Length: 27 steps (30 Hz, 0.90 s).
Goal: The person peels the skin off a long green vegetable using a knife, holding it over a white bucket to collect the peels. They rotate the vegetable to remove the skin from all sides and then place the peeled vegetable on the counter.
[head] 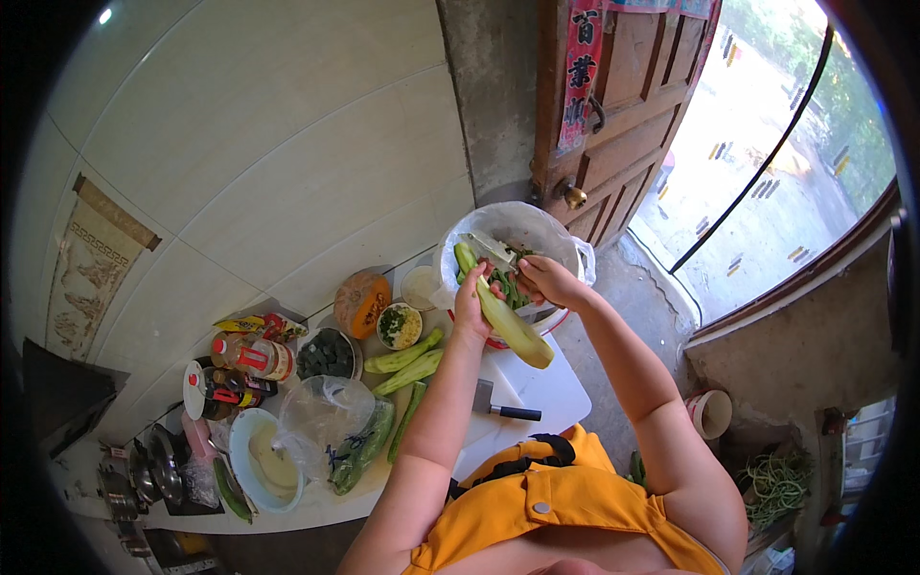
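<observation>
My left hand [474, 305] is wrapped around a long, mostly peeled green gourd [514, 330]. Its far end still has darker green skin, while the near end is pale and points towards me. My right hand [550, 282] is just right of the gourd, fingers bent inwards; what they hold is too unclear to tell. Under both hands stands a round bin [496, 215] lined with a white plastic bag, with green peelings [512, 291] inside. A cleaver [514, 412] with a black handle lies on the white cutting board [564, 388] nearer my body.
Peeled gourds [406, 363], a cut pumpkin [363, 305], a bowl of chopped greens and garlic [399, 325], a bowl of dark cubes [328, 353], a bagged green vegetable [365, 445], a pale blue basin [266, 460] and bottles [259, 357] crowd the counter. A wooden door [625, 108] stands open beyond the bin.
</observation>
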Available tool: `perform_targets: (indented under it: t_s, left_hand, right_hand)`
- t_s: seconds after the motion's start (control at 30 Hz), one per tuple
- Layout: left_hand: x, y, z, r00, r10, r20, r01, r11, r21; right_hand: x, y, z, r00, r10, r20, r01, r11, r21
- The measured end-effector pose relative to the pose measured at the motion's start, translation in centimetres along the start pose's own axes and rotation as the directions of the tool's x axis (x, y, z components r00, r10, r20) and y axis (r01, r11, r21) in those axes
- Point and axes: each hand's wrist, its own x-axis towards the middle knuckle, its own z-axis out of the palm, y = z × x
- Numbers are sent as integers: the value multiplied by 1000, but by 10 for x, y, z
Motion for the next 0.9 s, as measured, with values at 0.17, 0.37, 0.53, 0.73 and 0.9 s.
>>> perform_targets:
  t_s: [0.17, 0.37, 0.53, 0.73, 0.9]
  left_hand:
    - [4, 1, -2, 992, 40, -118, -33, 998, 62]
    - [7, -1, 1, 990, 43, -133, -31, 995, 93]
    - [8, -3, 2, 986, 31, -167, -9, 992, 127]
    - [4, -4, 6, 981, 75, -181, -41, 982, 187]
    - [5, -4, 7, 976, 95, -194, -58, 980, 190]
  right_hand:
    - [-13, -16, 16, 911, -324, -254, 64, 722, -689]
    - [-24, -21, 26, 896, -381, -230, 47, 596, -802]
    - [-24, -17, 29, 904, -367, -218, 32, 567, -823]
    - [-25, -24, 32, 894, -358, -268, 19, 629, -777]
    - [-25, -24, 30, 881, -379, -284, 25, 636, -771]
